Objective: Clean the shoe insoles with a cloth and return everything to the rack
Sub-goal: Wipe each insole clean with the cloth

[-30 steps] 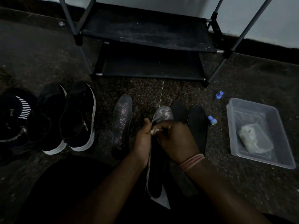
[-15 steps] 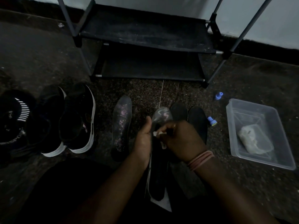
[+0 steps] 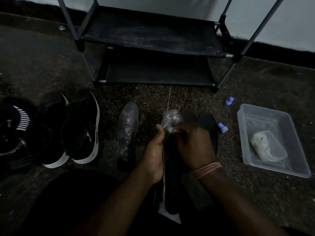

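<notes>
Both hands clasped one insole (image 3: 172, 119): left hand (image 3: 156, 150) gripping its edge, right hand (image 3: 194, 147) pinching a cloth (image 3: 171, 129); toe pointed toward the rack (image 3: 153, 40).

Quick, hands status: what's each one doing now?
Left hand: closed on the insole's edge.
Right hand: closed, pinching something pale at the insole; cannot tell what.

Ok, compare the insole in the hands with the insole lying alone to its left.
The held insole is gripped by the left hand and the right hand, raised off the floor; the floor insole lies flat and untouched. The held insole's toe shows pale scribbled marks; the floor insole shows pinkish speckling along its length. The hands hide the held insole's middle; the floor insole is fully visible. Both point toe-first toward the rack.
</notes>
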